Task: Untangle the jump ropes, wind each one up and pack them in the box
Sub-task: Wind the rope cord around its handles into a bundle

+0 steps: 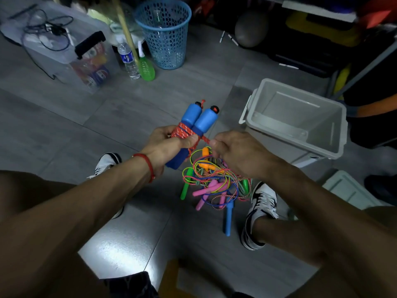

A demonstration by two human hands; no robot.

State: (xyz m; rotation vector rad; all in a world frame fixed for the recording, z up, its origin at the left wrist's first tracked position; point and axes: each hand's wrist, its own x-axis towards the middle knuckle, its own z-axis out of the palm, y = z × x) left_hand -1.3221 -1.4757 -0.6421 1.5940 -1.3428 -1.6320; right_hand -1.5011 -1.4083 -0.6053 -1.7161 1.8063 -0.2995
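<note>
Grey tiled floor, blue basket

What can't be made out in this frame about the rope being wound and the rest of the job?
- Head view: the red rope's free end is hidden inside the right hand.
- The blue handles' middle is covered by the left hand.
- The tangled pile: rope count unreadable, partly behind the right hand.
- The grey box: near wall hides some of its floor.

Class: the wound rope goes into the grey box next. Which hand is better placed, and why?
Left hand: it grips the wound rope. Right hand, nearer the grey box, only pinches the rope's end.
</note>
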